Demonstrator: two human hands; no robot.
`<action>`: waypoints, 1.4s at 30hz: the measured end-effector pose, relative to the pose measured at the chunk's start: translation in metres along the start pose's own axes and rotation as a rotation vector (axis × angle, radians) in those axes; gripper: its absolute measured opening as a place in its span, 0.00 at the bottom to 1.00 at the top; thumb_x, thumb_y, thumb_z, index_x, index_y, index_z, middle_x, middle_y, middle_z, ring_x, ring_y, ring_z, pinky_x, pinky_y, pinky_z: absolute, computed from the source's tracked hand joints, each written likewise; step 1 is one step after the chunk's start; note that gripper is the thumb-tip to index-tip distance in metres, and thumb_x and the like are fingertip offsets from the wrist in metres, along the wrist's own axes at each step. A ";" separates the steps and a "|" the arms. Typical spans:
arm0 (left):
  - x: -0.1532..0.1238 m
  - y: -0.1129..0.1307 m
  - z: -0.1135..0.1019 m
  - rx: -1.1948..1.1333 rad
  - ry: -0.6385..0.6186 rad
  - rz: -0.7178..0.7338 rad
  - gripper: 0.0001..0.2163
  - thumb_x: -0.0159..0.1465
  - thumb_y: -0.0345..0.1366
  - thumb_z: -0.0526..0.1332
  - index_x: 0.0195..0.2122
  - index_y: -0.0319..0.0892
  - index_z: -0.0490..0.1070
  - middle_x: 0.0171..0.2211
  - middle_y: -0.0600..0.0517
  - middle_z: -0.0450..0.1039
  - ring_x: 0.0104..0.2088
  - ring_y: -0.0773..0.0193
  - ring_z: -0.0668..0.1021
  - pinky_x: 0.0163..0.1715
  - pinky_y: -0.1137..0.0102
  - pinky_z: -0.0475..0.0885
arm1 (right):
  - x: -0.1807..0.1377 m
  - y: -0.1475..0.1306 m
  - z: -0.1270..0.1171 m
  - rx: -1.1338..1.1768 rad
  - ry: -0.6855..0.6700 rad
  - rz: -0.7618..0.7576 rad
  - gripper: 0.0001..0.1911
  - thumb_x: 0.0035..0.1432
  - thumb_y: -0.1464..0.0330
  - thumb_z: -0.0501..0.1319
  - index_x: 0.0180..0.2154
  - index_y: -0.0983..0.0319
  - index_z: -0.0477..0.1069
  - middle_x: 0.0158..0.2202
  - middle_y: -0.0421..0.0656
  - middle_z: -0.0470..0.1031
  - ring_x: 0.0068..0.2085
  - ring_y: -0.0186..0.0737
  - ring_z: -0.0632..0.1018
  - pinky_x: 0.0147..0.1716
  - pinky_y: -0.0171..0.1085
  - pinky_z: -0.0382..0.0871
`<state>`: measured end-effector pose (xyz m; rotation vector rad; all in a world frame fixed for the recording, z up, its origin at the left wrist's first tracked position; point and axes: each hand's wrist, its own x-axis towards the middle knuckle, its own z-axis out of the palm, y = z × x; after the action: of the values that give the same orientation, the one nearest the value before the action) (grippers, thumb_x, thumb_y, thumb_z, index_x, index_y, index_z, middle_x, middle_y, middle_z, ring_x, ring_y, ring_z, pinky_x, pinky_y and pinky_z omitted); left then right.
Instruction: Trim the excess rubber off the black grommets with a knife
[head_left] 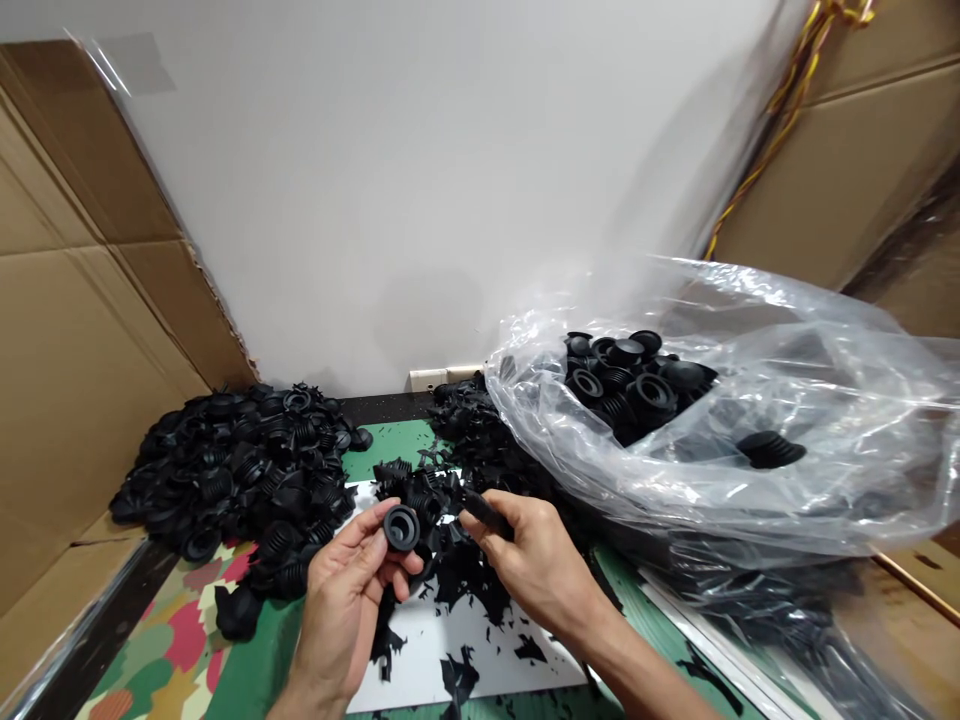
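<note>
My left hand (346, 585) pinches a round black rubber plug (402, 528) between thumb and fingers, its hollow ringed end turned up towards me. Just to the right, my right hand (536, 560) is closed around a slim black tool (487, 513) whose tip points towards the plug; its kind is not clear, and the fingers hide part of it. Tool and plug are apart. Beneath both hands a white sheet (480, 675) carries torn black rubber scraps (459, 678) and several more ribbed pieces.
On the left rises a large heap of black ribbed rubber pieces (247, 470). A clear plastic bag (712, 500) at the right holds black plugs (626, 385). More scraps pile up (487, 430) beside it. Cardboard (112, 250) and a pale wall (450, 180) enclose the table.
</note>
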<state>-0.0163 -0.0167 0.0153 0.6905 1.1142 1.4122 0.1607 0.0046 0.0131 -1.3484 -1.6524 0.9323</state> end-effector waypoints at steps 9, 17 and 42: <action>0.001 -0.002 -0.001 0.047 0.002 0.014 0.18 0.45 0.39 0.73 0.36 0.38 0.79 0.27 0.47 0.78 0.22 0.62 0.78 0.16 0.74 0.67 | -0.004 -0.002 0.015 0.345 -0.121 -0.016 0.10 0.56 0.65 0.59 0.28 0.64 0.73 0.27 0.40 0.71 0.29 0.36 0.71 0.29 0.33 0.62; 0.002 -0.010 -0.005 0.196 -0.080 0.072 0.19 0.46 0.41 0.72 0.38 0.38 0.79 0.18 0.52 0.75 0.18 0.68 0.71 0.19 0.75 0.67 | -0.008 -0.012 0.021 0.339 -0.161 -0.058 0.12 0.58 0.68 0.56 0.25 0.64 0.72 0.26 0.41 0.72 0.29 0.36 0.72 0.30 0.33 0.64; -0.006 -0.004 0.005 0.070 -0.036 0.062 0.16 0.50 0.40 0.70 0.38 0.39 0.78 0.35 0.44 0.81 0.24 0.63 0.77 0.22 0.71 0.72 | 0.009 0.004 0.010 0.118 0.070 0.096 0.09 0.54 0.67 0.50 0.23 0.60 0.57 0.22 0.36 0.60 0.25 0.35 0.62 0.25 0.33 0.55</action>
<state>-0.0089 -0.0218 0.0143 0.8031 1.1266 1.4132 0.1519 0.0138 0.0059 -1.3741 -1.4683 1.0108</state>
